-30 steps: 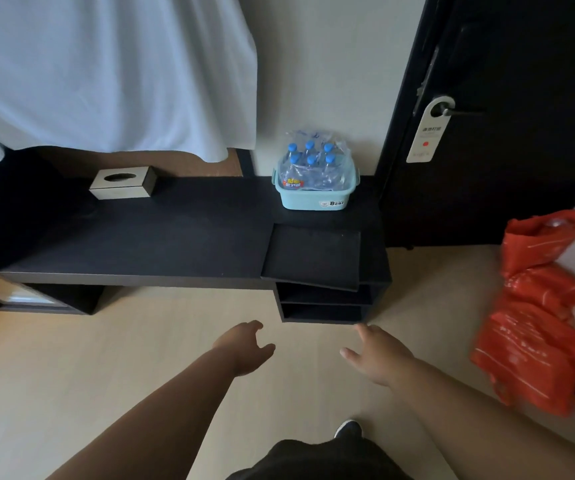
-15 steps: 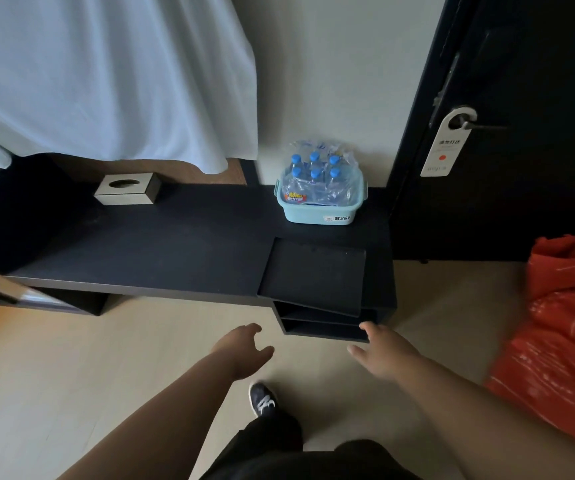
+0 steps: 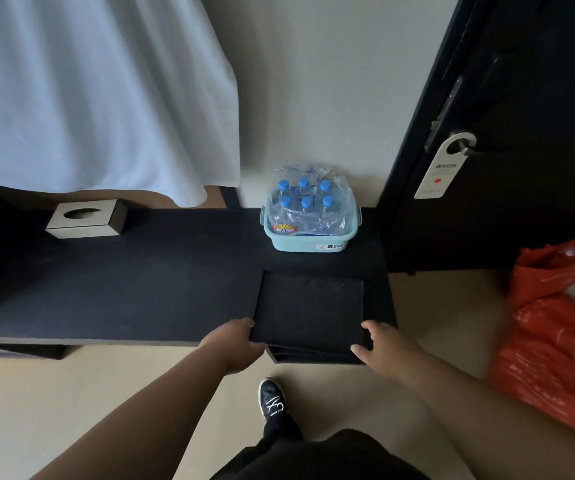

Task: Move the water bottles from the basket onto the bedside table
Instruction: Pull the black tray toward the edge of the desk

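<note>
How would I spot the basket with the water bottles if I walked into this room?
Find the black door on the right; beside it a long black bedside table runs along the wall. At the table's door end sits the basket, a pale blue plastic tub holding shrink-wrapped water bottles with bright blue caps. The only other item, a tissue box, sits far left.

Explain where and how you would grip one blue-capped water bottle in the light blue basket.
Grip the neck just under the cap of a front-row blue-capped clear plastic water bottle, coming from above. The bottles stand upright, packed in plastic wrap, and the light blue plastic basket walls off their sides.
</note>
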